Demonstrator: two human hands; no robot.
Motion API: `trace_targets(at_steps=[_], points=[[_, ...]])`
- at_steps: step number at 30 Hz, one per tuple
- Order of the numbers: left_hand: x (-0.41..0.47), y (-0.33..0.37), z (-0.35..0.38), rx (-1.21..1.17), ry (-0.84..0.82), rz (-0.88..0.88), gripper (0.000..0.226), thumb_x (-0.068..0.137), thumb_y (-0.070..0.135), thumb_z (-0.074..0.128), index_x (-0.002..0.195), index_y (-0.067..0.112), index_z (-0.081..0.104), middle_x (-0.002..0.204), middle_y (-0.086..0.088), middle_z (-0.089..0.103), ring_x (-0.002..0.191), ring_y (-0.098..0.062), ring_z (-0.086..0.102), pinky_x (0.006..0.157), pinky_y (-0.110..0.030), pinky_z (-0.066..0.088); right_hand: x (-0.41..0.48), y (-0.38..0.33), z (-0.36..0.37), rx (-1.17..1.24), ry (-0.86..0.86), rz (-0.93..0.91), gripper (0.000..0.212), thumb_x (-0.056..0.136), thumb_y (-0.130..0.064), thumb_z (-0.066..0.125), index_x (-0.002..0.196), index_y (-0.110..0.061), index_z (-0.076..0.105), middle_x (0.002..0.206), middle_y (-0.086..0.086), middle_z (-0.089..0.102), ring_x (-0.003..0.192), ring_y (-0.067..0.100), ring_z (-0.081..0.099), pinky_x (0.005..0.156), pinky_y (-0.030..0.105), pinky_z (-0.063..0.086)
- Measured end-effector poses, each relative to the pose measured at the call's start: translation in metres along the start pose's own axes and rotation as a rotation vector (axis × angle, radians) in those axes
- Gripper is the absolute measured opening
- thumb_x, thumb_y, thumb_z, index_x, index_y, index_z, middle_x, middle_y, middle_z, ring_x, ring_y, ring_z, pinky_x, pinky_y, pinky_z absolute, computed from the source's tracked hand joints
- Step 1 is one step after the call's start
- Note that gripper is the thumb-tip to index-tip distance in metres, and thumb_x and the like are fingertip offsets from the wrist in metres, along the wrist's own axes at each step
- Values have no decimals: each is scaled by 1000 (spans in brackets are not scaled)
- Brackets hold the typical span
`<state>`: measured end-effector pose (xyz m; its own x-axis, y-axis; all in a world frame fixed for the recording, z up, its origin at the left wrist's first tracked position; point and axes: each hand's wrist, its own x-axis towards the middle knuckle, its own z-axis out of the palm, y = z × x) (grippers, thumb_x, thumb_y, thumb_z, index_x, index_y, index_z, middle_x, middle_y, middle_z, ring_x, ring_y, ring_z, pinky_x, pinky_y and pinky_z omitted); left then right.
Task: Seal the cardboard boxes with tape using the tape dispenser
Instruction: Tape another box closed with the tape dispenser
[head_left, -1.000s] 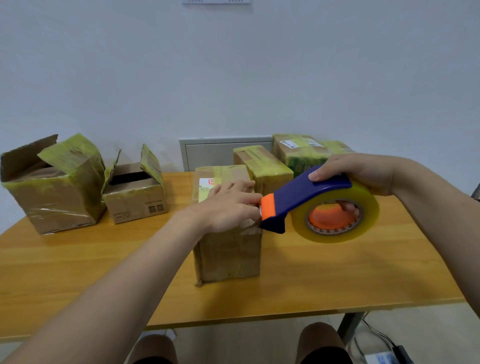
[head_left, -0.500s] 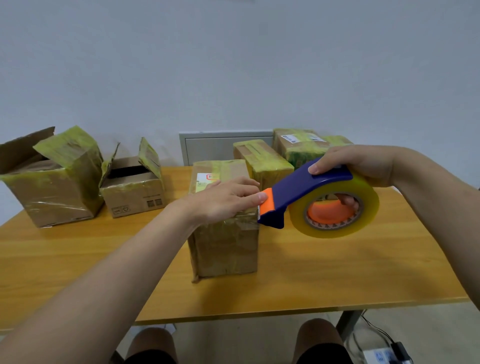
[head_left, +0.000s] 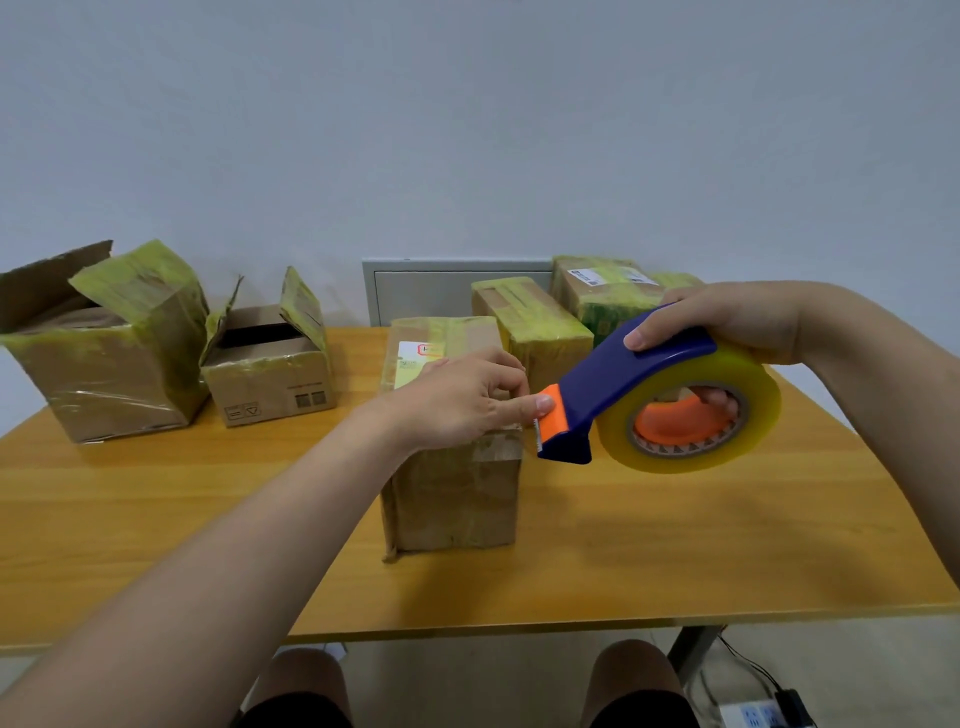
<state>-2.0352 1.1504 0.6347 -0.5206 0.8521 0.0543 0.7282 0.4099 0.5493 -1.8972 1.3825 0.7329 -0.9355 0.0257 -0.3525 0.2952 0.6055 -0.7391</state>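
Fingers (head_left: 498, 371) of the left hand (head_left: 457, 402) curl over the middle box (head_left: 452, 499) on the table (head_left: 675, 545) — thumb touching the tape dispenser (head_left: 639, 369). Pinching tape? I cannot tell. The right hand (head_left: 737, 317) grips the tape dispenser beside the box.

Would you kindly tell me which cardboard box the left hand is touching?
The tall box standing alone at the front, nearest the person; the left hand rests on its top, beside the tape dispenser.

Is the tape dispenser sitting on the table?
No, the right hand holds the tape dispenser up off the table, level with the middle box's top.
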Motion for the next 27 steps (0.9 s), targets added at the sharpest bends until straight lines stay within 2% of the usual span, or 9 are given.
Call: trace_targets(at_steps=[2, 3, 6, 9, 13, 17, 20, 23, 27], points=[[-1, -2, 0, -2, -10, -9, 53, 87, 82, 44, 123, 48, 61, 153, 12, 46, 132, -18, 51, 112, -54, 42, 1, -6, 1, -26, 7, -11, 53, 57, -58, 82, 86, -14, 80, 95, 31, 71, 84, 44, 59, 83, 53, 48], [-1, -3, -1, -11, -27, -11, 60, 87, 83, 43, 140, 55, 49, 166, 13, 32, 144, -19, 42, 118, -54, 37, 2, -11, 2, -50, 1, -7, 55, 56, -59, 82, 84, -12, 79, 96, 34, 69, 84, 46, 57, 84, 56, 46], [-2, -4, -3, -88, -71, -27, 74, 87, 79, 46, 155, 62, 25, 173, 21, 4, 158, -17, 21, 126, -52, 27, 3, -28, 6, -147, -25, -2, 53, 57, -62, 83, 80, -14, 80, 94, 34, 69, 79, 45, 59, 82, 57, 51], [-3, -4, -6, -150, -100, -26, 70, 85, 77, 50, 151, 67, 28, 173, 21, 3, 157, -17, 23, 124, -48, 32, 2, -44, 9, -216, -33, 6, 33, 72, -51, 78, 70, -18, 80, 81, 27, 69, 65, 35, 61, 73, 44, 53], [-4, -1, -6, -127, -114, -28, 69, 86, 72, 53, 151, 63, 34, 174, 15, 3, 158, -17, 22, 126, -45, 30, 4, -55, 16, -225, -24, 55, 39, 90, -43, 69, 60, -20, 78, 63, 13, 66, 45, 22, 59, 55, 29, 52], [-5, 2, -3, 11, -67, -38, 70, 85, 72, 57, 150, 61, 37, 174, 9, 14, 157, -18, 23, 125, -45, 29, 27, -51, 46, -585, 81, 96, 46, 79, -67, 71, 58, -25, 74, 57, -9, 67, 67, 16, 64, 69, 36, 48], [-10, -1, -3, -60, 118, -10, 57, 89, 62, 70, 139, 44, 49, 146, 7, 53, 132, -15, 53, 102, -35, 51, 32, -43, 51, -602, 143, 102, 52, 76, -72, 70, 77, -21, 75, 76, -1, 72, 78, 19, 67, 80, 42, 54], [-13, 2, 3, 112, 284, 19, 49, 79, 69, 75, 108, 34, 56, 117, 14, 52, 101, -6, 53, 80, -26, 51, 25, -41, 41, -536, 254, 55, 53, 79, -70, 69, 80, -18, 72, 79, 4, 71, 77, 23, 65, 74, 40, 52], [-16, 10, 10, 314, 421, 55, 44, 77, 75, 71, 88, 34, 58, 103, 12, 53, 93, -8, 50, 70, -27, 48, 15, -41, 27, -402, 469, -35, 53, 81, -67, 69, 83, -14, 72, 82, 10, 71, 76, 27, 64, 68, 37, 44]])
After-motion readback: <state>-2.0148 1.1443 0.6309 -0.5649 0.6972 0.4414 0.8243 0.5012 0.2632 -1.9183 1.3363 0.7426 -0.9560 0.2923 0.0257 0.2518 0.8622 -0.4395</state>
